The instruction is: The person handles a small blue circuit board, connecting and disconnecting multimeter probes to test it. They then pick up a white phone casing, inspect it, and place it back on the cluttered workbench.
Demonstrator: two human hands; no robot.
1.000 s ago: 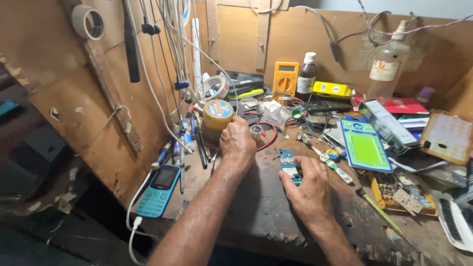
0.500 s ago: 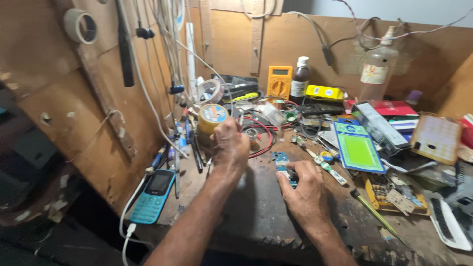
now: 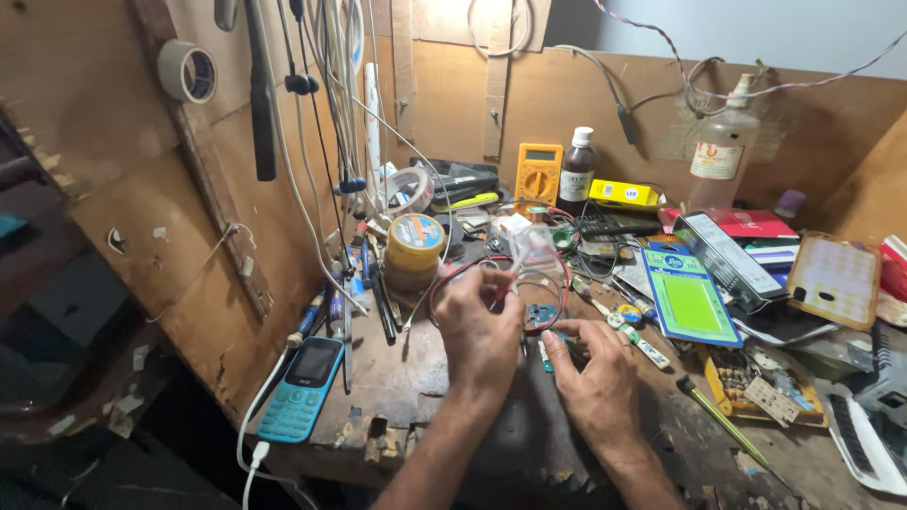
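From the head camera, your left hand [image 3: 479, 326] pinches what looks like a thin probe or wire over the small blue circuit board [image 3: 540, 315] lying mid-bench, while your right hand [image 3: 595, 382] presses down just beside the board, fingers curled; whether it grips anything I cannot tell. Keep the board pinned flat and your wrists braced on the workbench [image 3: 397, 387]. Count: one yellow multimeter [image 3: 538, 174], one blue keypad phone [image 3: 301, 387], two bottles.

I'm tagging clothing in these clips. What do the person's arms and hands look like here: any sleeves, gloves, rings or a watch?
Both forearms are bare, with no sleeves in view. The left hand and right hand wear no gloves, and no watch or ring shows from this angle.
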